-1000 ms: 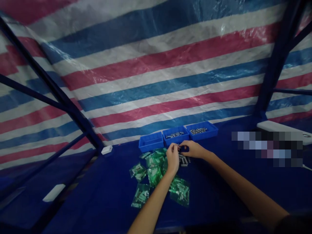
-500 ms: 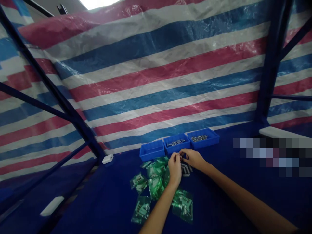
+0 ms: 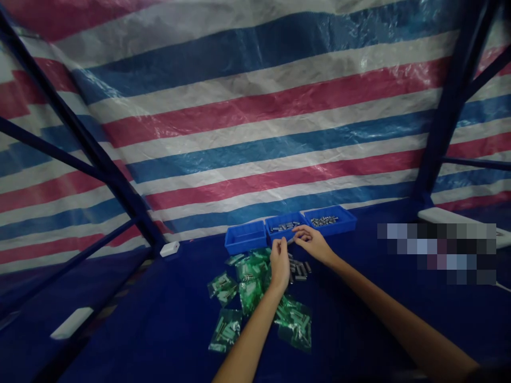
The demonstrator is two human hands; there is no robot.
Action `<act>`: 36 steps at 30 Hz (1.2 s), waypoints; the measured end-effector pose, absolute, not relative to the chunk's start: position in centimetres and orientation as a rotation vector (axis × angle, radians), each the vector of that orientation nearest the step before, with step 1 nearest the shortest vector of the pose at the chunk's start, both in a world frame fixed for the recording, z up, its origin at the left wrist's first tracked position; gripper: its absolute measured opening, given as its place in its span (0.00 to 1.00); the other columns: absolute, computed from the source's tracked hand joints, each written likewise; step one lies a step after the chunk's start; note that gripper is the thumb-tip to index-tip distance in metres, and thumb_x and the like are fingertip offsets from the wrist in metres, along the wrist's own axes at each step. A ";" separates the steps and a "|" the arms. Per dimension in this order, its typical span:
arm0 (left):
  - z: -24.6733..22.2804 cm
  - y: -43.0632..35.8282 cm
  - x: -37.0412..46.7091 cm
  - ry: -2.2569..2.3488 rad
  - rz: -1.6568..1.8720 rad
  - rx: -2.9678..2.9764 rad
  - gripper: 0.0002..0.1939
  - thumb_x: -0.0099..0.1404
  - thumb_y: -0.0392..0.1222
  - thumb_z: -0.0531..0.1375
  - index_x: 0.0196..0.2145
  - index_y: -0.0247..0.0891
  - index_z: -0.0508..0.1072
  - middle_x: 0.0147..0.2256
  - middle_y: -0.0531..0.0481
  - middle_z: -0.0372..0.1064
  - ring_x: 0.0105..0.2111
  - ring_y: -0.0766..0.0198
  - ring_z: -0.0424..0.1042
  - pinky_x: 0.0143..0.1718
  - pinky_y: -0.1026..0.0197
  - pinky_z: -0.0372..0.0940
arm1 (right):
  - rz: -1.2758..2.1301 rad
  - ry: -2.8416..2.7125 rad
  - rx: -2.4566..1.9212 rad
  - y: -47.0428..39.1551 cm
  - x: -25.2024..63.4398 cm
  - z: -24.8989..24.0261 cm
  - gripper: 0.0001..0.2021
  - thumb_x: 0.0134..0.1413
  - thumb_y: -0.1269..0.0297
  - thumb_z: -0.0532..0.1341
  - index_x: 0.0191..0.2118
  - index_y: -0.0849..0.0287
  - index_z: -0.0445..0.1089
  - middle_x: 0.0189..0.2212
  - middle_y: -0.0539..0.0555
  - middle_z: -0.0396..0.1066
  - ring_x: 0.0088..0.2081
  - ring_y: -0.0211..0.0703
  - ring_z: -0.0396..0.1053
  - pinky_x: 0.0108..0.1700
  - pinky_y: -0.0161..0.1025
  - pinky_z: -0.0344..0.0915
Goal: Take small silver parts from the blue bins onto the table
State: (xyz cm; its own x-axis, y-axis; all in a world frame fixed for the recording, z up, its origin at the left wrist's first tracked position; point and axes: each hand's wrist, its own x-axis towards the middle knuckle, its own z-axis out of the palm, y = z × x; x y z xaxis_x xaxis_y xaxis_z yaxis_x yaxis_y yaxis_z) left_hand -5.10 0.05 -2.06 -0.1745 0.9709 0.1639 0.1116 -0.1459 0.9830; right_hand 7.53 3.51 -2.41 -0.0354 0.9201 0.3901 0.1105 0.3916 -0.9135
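My left hand [image 3: 280, 266] is closed, fingers pressed together, above the right edge of the green plastic bags [image 3: 249, 274]; what it holds is hidden. Just right of it, my right hand [image 3: 313, 244] has its fingers bent in a pinch, with a small grey metal piece [image 3: 290, 241] at the tips. The two hands almost meet around this piece. Below them, several short metal cylinders [image 3: 299, 271] lie loose on the blue table. More green bags with parts inside [image 3: 295, 322] lie on both sides of my left forearm.
Three blue trays stand in a row behind my hands: a left tray [image 3: 245, 247], a middle tray [image 3: 275, 219] with metal pieces, and a right tray [image 3: 345, 226] with small metal parts. A white box [image 3: 170, 248] sits at the left. Blue posts and a striped sheet [image 3: 259, 122] enclose the table.
My hands have drawn slightly apart, and more of the loose metal cylinders now shows below them. The camera has tilted down a little.
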 end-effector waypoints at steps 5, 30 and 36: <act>-2.2 -0.2 -5.0 1.296 1.428 1.306 0.18 0.63 0.57 0.49 0.26 0.39 0.57 0.23 0.57 0.51 0.24 0.68 0.55 0.28 0.65 0.52 | 1.150 -1.248 -0.939 2.8 6.3 -1.9 0.18 0.39 0.57 0.65 0.38 0.59 0.70 0.26 0.49 0.70 0.24 0.33 0.64 0.27 0.33 0.58; -2.1 0.1 -4.9 1.210 1.525 1.141 0.22 0.59 0.61 0.52 0.28 0.37 0.67 0.26 0.52 0.63 0.30 0.65 0.63 0.36 0.63 0.59 | 1.273 -1.368 -0.943 1.5 5.4 -1.2 0.22 0.41 0.47 0.63 0.38 0.59 0.73 0.29 0.52 0.72 0.29 0.36 0.67 0.30 0.33 0.64; -2.2 0.1 -4.9 1.243 1.504 1.138 0.23 0.59 0.61 0.51 0.23 0.36 0.64 0.23 0.53 0.60 0.27 0.66 0.60 0.34 0.63 0.58 | 1.290 -1.387 -0.904 1.9 6.0 -1.1 0.22 0.42 0.44 0.62 0.30 0.60 0.72 0.22 0.49 0.67 0.25 0.34 0.63 0.28 0.32 0.63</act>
